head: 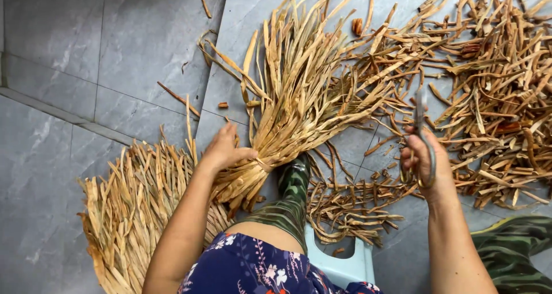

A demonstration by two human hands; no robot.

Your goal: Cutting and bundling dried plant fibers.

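One bundle is clamped in the left hand; the right hand grips scissors. Trimming step; next needs blades aligned.

Both arms are bare to the lower edge of the picture, with no sleeves, watch or bracelet showing, and both hands, the left hand and the right hand, are ungloved. Below the left fingers sits a dark navy garment printed with small flowers in white, pink and red with pale stems. Each leg wears a glossy rubber boot in green camouflage: the left boot just beside the left fingers, the right boot low to the right of the right fingers.
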